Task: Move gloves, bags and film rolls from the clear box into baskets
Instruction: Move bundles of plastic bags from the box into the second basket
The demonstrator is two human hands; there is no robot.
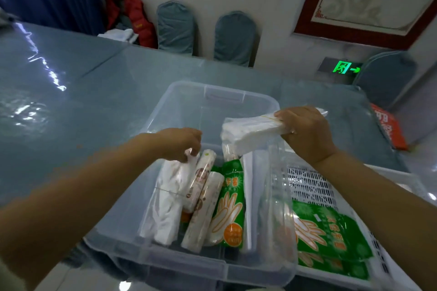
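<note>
The clear box (212, 94) stands on the table in front of me. Inside it lie a bundle of white bags (165, 201) at the left, two film rolls (203, 210) beside it, and a green glove pack (230, 203). My left hand (182, 143) reaches into the box and pinches the top of the white bag bundle. My right hand (305, 130) grips a second white bag bundle (250, 133), tied with a rubber band, above the box's right side. A white basket (307, 184) at the right holds green glove packs (331, 234).
A glossy blue-grey cover lies over the table (71, 101). An orange packet (387, 127) sits at the table's right edge. Covered chairs (175, 28) and a red jacket (128, 14) stand against the far wall.
</note>
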